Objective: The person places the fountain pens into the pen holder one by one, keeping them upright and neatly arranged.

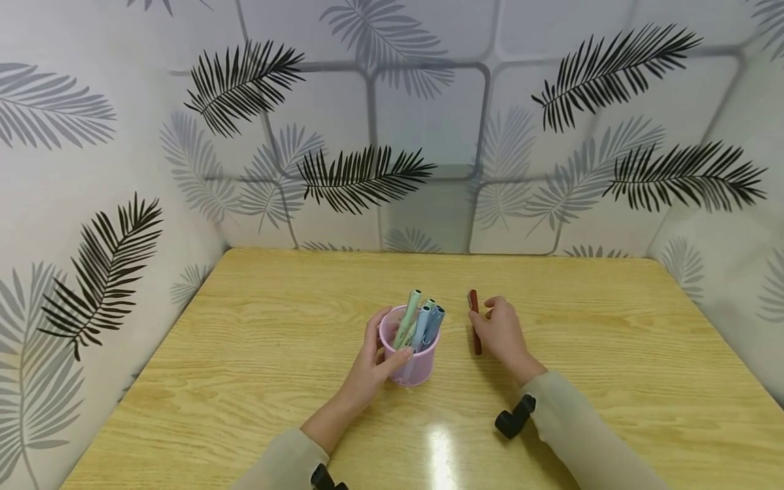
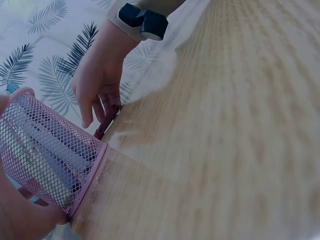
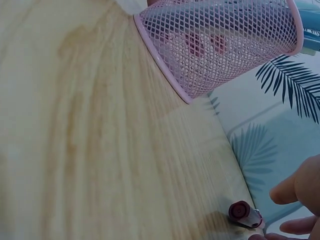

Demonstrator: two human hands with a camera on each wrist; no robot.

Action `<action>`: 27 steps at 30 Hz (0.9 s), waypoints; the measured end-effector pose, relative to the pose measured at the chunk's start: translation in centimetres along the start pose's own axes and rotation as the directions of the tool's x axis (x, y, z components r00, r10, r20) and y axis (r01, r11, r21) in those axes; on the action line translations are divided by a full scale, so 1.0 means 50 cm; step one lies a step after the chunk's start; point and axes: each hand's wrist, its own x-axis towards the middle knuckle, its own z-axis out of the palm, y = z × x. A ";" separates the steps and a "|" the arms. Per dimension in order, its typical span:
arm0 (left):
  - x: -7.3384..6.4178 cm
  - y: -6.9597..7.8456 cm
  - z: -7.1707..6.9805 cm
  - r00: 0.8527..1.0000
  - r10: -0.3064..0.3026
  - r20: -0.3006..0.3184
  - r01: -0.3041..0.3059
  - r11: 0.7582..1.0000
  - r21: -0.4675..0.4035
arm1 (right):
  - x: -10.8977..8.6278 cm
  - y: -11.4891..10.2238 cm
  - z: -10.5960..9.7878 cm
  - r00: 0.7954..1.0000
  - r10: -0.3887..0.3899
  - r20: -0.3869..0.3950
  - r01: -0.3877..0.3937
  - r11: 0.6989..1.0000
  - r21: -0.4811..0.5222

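Note:
A pink mesh pen holder stands on the table with several pens in it, green and blue. My left hand grips it from the left, thumb across its near side and fingers round the back. To its right, a dark red pen lies on the wood. Over that pen is my right hand, its thumb overlapping the pen in the head view. In the right wrist view the thumb stands apart from the pen, with other fingertips low beside it.
The wooden table reaches back to a wall with a leaf pattern, and similar walls stand on both sides. A black wrist camera sits on the right sleeve, close over the tabletop.

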 end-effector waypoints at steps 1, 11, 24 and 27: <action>0.000 0.001 0.000 1.000 -0.003 0.000 0.003 1.000 0.001 | 0.003 0.000 0.000 1.000 0.003 0.006 -0.003 1.000 -0.006; 0.002 0.000 -0.001 1.000 -0.003 0.001 0.003 1.000 0.000 | 0.027 -0.007 0.003 0.997 0.036 0.073 -0.026 0.989 -0.144; 0.000 0.005 0.000 1.000 -0.002 -0.001 0.002 1.000 -0.005 | 0.051 -0.021 0.018 0.992 0.117 0.055 -0.087 0.919 -0.384; -0.001 0.003 0.002 1.000 -0.018 -0.006 0.018 1.000 0.000 | 0.050 -0.018 0.017 0.992 0.112 0.061 -0.078 0.910 -0.407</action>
